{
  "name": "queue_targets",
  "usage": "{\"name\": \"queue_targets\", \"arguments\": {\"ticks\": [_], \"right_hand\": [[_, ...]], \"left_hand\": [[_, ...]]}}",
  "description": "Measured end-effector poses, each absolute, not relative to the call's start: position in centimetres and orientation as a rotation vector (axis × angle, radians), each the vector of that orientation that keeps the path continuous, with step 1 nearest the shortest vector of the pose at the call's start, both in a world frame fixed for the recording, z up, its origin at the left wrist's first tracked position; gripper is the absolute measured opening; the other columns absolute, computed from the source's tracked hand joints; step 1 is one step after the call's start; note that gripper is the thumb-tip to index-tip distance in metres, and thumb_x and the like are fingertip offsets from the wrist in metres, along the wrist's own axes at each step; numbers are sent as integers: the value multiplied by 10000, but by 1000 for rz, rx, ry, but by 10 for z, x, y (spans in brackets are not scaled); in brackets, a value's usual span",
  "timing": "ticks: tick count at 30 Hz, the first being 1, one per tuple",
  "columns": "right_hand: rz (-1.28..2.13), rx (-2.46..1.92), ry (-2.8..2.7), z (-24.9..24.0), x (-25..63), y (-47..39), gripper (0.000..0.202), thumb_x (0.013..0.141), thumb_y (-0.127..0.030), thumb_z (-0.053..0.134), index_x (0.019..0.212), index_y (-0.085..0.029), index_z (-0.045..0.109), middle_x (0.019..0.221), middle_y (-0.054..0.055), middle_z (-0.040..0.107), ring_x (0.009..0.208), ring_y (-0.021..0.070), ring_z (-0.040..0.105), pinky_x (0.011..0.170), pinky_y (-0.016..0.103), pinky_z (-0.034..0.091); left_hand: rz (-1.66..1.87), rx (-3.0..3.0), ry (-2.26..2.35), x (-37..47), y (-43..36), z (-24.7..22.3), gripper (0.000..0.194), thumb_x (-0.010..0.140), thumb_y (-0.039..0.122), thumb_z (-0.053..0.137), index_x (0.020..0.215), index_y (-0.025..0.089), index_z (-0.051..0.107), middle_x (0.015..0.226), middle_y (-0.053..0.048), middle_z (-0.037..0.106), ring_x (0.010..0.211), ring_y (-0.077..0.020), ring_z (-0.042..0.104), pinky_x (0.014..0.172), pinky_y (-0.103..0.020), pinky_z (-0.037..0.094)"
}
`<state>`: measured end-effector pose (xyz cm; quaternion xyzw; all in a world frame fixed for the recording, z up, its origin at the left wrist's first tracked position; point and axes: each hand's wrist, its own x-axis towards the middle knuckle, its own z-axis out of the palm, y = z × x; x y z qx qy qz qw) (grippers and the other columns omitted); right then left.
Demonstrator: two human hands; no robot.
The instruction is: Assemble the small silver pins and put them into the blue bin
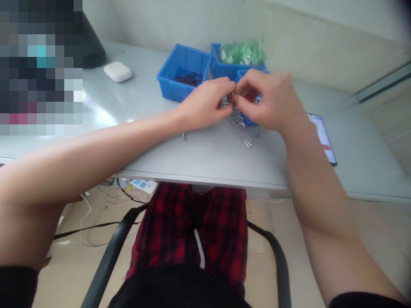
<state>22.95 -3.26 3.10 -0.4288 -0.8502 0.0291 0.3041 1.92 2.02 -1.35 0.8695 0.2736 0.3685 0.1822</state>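
My left hand [210, 102] and my right hand [265, 100] meet fingertip to fingertip above the desk. Both are pinched closed, and whatever lies between the fingertips is too small or hidden to name. Beneath them is a pile of shiny silver metal pins [236, 117], partly covered by my fingers. Behind my right hand stands a small blue bin [248, 119], mostly hidden. A few loose silver pins [244, 140] lie on the desk in front of the pile. One small bent silver piece [184, 136] rests below my left wrist.
A blue bin [170, 87] with dark screws stands behind my left hand. Another blue bin [216, 64] holds green plastic bags [242, 52]. A white rounded case [117, 72] sits at the left, a phone [323, 137] beside my right forearm. The desk's front edge [199, 180] runs before my lap.
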Motion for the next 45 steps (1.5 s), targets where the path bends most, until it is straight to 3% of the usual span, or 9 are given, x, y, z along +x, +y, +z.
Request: {"name": "queue_targets", "arguments": {"ticks": [8, 17, 23, 28, 35, 40, 45], "right_hand": [[-5, -1085, -2257, 30, 231, -30, 280, 999, -489, 775, 870, -342, 574, 854, 16, 821, 785, 324, 791, 810, 529, 695], [52, -1130, -2189, 36, 226, -41, 213, 1010, -434, 731, 889, -366, 569, 906, -10, 829, 854, 329, 813, 876, 566, 701], [42, -1067, -2202, 29, 231, -29, 401, 1024, -662, 824, 891, -350, 611, 884, 20, 841, 789, 292, 795, 801, 490, 719], [-50, -1055, -2224, 22, 237, -23, 485, 1149, -772, 682, 962, -325, 651, 902, 13, 806, 824, 277, 809, 830, 482, 720], [-81, -1096, -2218, 21, 238, -27, 383, 1176, -677, 706, 1008, -333, 681, 932, 5, 812, 866, 296, 832, 882, 499, 735], [-38, -1055, -2254, 17, 241, -20, 436, 1189, -715, 647, 1035, -307, 665, 944, 9, 775, 897, 282, 812, 935, 508, 698], [-73, -1042, -2260, 17, 241, -20, 423, 1191, -688, 650, 1009, -305, 651, 910, 4, 769, 846, 265, 795, 880, 491, 694]], "left_hand": [[1019, 2456, 810, 20, 15, -9, 289, 951, 107, 662, 788, 279, 496, 947, -67, 745, 949, -265, 766, 860, -414, 569], [1124, 2379, 812, 24, 16, -10, 290, 925, 45, 680, 823, 271, 531, 975, -37, 761, 941, -233, 760, 873, -365, 574], [1098, 2420, 815, 23, 18, -11, 237, 902, 57, 669, 853, 260, 557, 1022, -60, 765, 934, -234, 738, 862, -376, 552], [1080, 2448, 789, 22, 17, -13, 163, 958, 103, 636, 888, 244, 593, 1023, -67, 752, 963, -230, 734, 861, -362, 530], [1067, 2448, 800, 21, 16, -12, 120, 977, 132, 631, 917, 235, 623, 1012, -66, 740, 949, -225, 732, 865, -365, 525], [1049, 2460, 781, 20, 16, -13, 117, 980, 126, 623, 924, 228, 631, 1044, -72, 743, 964, -223, 732, 866, -361, 526], [1004, 2470, 797, 20, 15, -11, 113, 987, 135, 622, 920, 227, 630, 1042, -75, 746, 968, -222, 735, 873, -362, 529]]}}
